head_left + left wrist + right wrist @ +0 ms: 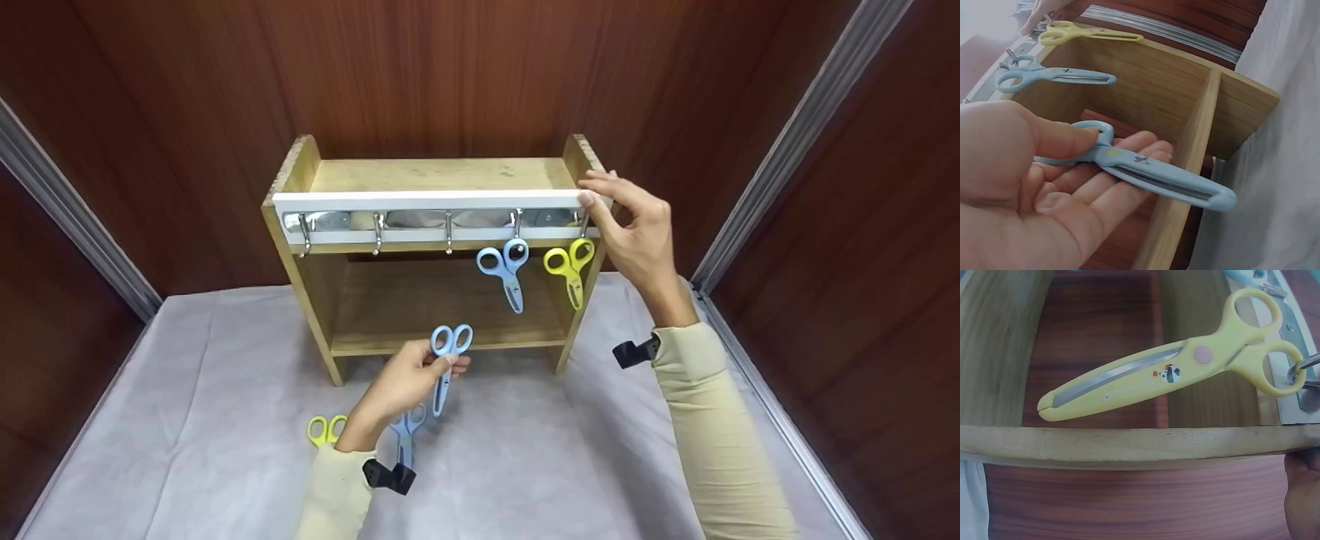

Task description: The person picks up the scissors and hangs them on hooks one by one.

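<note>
My left hand (409, 379) pinches a pair of blue scissors (442, 384) between thumb and fingers, handle loops up and blades pointing down, in front of the wooden shelf. At the right end of the white hook rail (435, 200), my right hand (637, 232) rests with thumb and fingers on the rail and the shelf's side top. Yellow scissors (1185, 371) hang by one loop from the rightmost hook. Other blue scissors (512, 283) hang from the hook beside it. Below the left hand, more blue scissors (406, 444) and yellow scissors (319, 430), partly hidden by the arm, lie on the cloth.
The wooden shelf (450, 345) stands on a grey cloth (525, 465) against a dark wood panel. Three hooks at the rail's left and middle, such as the middle hook (448, 232), hold nothing. Metal strips edge the side panels.
</note>
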Tool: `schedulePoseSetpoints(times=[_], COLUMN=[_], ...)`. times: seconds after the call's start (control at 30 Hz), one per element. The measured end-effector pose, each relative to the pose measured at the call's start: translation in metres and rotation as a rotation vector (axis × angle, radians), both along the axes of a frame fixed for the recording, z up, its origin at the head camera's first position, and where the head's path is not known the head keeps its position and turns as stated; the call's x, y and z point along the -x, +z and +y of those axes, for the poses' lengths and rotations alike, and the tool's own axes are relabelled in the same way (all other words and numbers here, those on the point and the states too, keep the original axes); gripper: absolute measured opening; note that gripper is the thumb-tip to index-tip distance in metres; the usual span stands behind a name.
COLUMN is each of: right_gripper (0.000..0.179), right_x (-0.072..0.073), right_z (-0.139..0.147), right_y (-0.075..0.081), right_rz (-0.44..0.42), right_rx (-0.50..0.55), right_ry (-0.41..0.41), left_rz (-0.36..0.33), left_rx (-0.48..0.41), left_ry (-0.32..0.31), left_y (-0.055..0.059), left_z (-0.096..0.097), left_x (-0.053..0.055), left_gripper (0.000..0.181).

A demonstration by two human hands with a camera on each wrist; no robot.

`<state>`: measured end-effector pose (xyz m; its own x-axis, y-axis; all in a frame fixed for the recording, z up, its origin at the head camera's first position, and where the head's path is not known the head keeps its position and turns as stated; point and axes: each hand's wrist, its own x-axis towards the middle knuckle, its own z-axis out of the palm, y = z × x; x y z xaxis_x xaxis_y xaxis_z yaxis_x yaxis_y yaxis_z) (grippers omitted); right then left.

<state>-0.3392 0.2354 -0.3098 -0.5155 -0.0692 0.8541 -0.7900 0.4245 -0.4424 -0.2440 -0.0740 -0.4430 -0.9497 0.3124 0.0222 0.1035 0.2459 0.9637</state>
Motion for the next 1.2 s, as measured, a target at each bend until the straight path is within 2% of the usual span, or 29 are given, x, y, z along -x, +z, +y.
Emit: schedulePoseSetpoints(times=[0.27,0.5,0.9,1.2], right_gripper=[0.019,0.017,0.016,0.016], right_x=[0.002,0.002,0.001,0.001], right_z=[0.001,-0.001,-0.001,-0.001], right_y=[0.0,0.0,-0.001,-0.001], right_rz=[0.0,0.001,-0.002,-0.001], right_rx=[0.0,0.037,0.038,0.04], right_ry=[0.013,0.044,0.04,0.039], left_rz=[0.092,0.079,0.12,0.139], left_rx=[-0.062,-0.09,-0.134,-0.231], left_ry=[-0.015,0.004,0.032,-0.012], left_y=[0.016,0.035,0.06,0.084], left_z=[-0.001,0.0,-0.001,-0.005], left_x=[0.002,0.002,0.006,0.002], left_gripper=[0.03,0.032,0.029,0.03])
